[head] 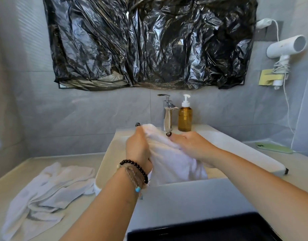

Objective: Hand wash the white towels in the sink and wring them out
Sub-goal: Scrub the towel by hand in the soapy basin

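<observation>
Black plastic sheet (149, 42): taped over the far wall above the basin, crinkled, covering the widest area.
Counter (14, 185): pale, spreading left and right of the sink.
Sink (106, 157): white, rectangular, centre; its bowl mostly blocked by arms and cloth.
Spare towel (45, 192): white, crumpled on the counter, left of the sink.
Held towel (170, 159): white, bunched above the sink bowl, between both hands.
Left hand (137, 148): fingers curled round the towel's left side; beaded bracelets at the wrist.
Right hand (191, 146): fingers closed on the towel's right side.
Hair dryer (287, 47): white, wall-mounted, far right.
Faucet (167, 113): chrome, far centre, base partly hidden by the towel.
Soap bottle (185, 117): amber, white pump, just right of the faucet; no readable label.
Phone (273, 147): green, flat on the right counter.
</observation>
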`<state>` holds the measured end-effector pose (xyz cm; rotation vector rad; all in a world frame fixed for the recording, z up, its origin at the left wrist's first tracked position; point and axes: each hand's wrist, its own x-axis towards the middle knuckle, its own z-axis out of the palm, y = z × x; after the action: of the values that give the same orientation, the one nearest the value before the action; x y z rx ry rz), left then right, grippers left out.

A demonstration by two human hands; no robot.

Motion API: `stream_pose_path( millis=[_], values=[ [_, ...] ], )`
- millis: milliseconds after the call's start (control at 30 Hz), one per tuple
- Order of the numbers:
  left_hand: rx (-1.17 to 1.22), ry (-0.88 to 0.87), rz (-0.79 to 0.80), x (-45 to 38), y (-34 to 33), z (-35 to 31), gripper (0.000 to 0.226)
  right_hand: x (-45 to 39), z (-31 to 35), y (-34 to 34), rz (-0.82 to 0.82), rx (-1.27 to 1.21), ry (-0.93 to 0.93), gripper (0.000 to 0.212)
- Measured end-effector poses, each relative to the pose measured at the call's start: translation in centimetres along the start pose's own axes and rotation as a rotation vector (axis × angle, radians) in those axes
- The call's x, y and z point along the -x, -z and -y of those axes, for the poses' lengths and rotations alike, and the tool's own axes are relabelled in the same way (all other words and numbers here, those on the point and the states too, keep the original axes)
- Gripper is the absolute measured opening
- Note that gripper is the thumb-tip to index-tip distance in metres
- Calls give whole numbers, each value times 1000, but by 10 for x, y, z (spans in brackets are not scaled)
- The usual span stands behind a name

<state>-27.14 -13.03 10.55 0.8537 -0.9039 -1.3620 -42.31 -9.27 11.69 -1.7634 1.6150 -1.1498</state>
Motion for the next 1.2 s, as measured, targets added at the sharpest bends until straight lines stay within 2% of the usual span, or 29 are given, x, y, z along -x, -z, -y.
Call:
stream_pose_path(
  millis=[100,167,200,267,300,333,367,433,500,567,667,733,767,833,867,933,967,1000,1067,1133,1200],
  values=[
    [95,-5,-135,-17,9,-18,32,12,-11,1,285,91,-46,62],
    [143,26,-147,-27,14,-15,34,8,-19,6,321,35,-26,78],
    [160,48,-134,-28,15,-13,33,4,-22,9,306,23,-20,76],
    [189,57,-97,-33,13,-9,25,-5,-24,13,213,24,1,50],
    [200,52,-65,-35,12,-8,16,-10,-23,14,128,32,19,35],
    [183,45,-32,-37,10,-9,8,-16,-23,15,16,52,50,29],
    [150,29,21,-37,9,-10,6,-22,-21,16,-106,84,86,32],
    [70,-28,151,-38,5,-13,26,-32,-13,17,-297,166,135,34],
    [-23,-78,246,-43,-1,-14,37,-43,-8,16,-419,202,167,36],
    [-203,-195,276,-48,-7,-18,31,-52,0,17,-504,170,189,44],
    [-459,-445,216,-58,-17,-24,3,-66,8,23,-547,3,144,46],
    [-440,-482,201,-61,-19,-26,15,-71,10,25,-397,-223,96,37],
    [-394,-484,217,-62,-20,-26,18,-74,8,25,-250,-365,76,30],
    [-332,-494,255,-63,-19,-28,19,-74,1,22,172,-644,29,13],
    [-325,-500,253,-63,-19,-29,19,-69,0,19,361,-697,-14,12],
    [-341,-506,247,-63,-19,-26,18,-64,-2,14,610,-580,-47,19],
    [-361,-511,234,-64,-19,-24,17,-65,-4,12,655,-461,-17,24],
    [-372,-499,233,-63,-20,-22,16,-64,-4,10,622,-345,22,27],
    [-331,-394,318,-62,-20,-18,20,-71,-5,8,380,-318,89,26],
    [-359,-240,478,-64,-18,-12,38,-80,-8,16,118,-569,127,26],
    [-536,-135,542,-61,-18,-6,48,-87,-14,31,-109,-834,153,30]
  ],
)
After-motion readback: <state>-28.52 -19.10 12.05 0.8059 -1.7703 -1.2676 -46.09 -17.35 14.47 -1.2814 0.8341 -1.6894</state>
